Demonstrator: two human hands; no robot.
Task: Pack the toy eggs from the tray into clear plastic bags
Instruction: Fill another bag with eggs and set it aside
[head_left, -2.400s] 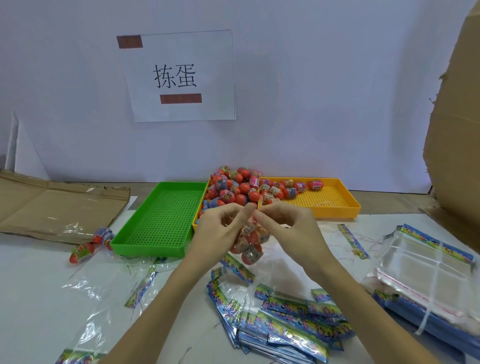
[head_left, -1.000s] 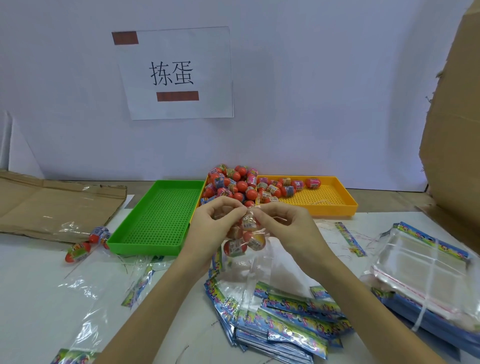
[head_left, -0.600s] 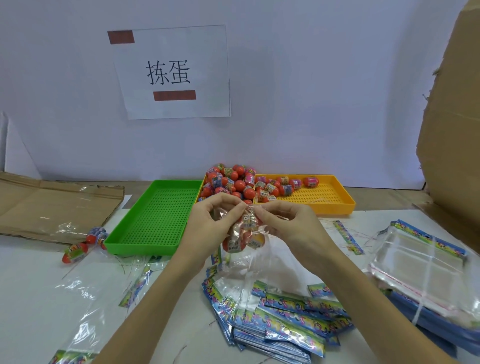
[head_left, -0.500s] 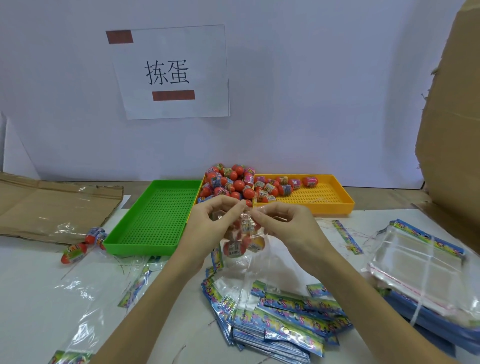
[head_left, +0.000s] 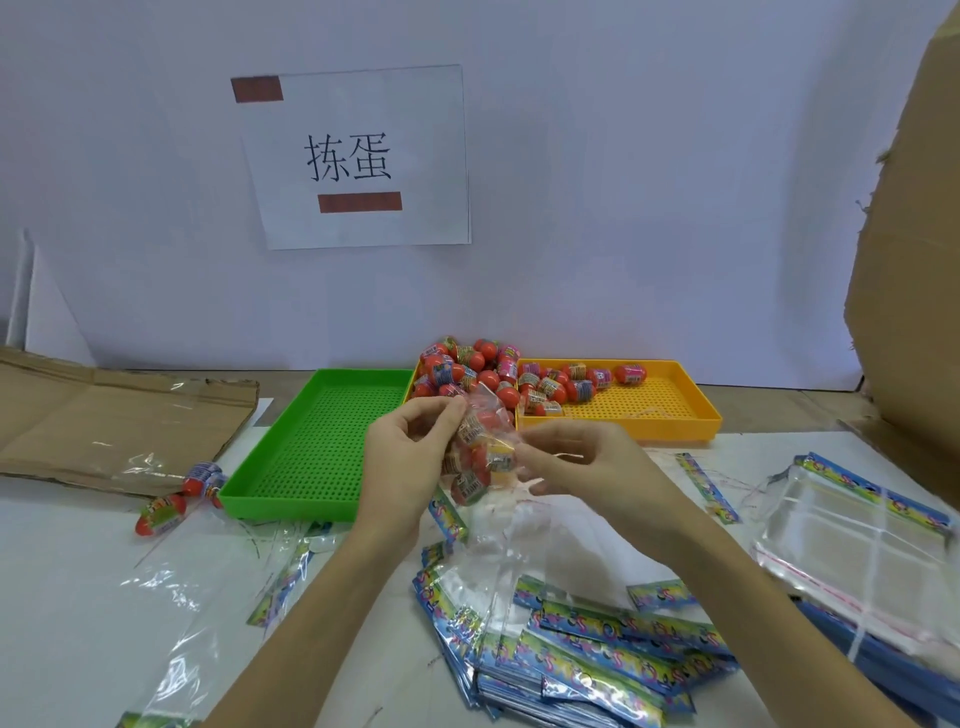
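Above the table's middle, my left hand (head_left: 410, 457) pinches the top of a clear plastic bag (head_left: 480, 452) with several red toy eggs inside. My right hand (head_left: 582, 462) sits just to the right of the bag, its fingertips pinching the bag's right edge. Behind my hands, a yellow tray (head_left: 670, 415) holds a heap of red toy eggs (head_left: 478, 371) piled at its left end. Beside it on the left lies a green tray (head_left: 311, 447) with nothing in it.
A pile of printed header cards and clear bags (head_left: 571, 639) lies near me. A stack of clear bags (head_left: 872, 545) is at the right. Filled bags with eggs (head_left: 176, 499) lie left of the green tray. Flat cardboard (head_left: 104, 415) sits at far left, a box (head_left: 914, 260) at right.
The bag of eggs has risen slightly and tilted. My right hand has slid a little to the right along the bag, while my left hand keeps pinching its top.
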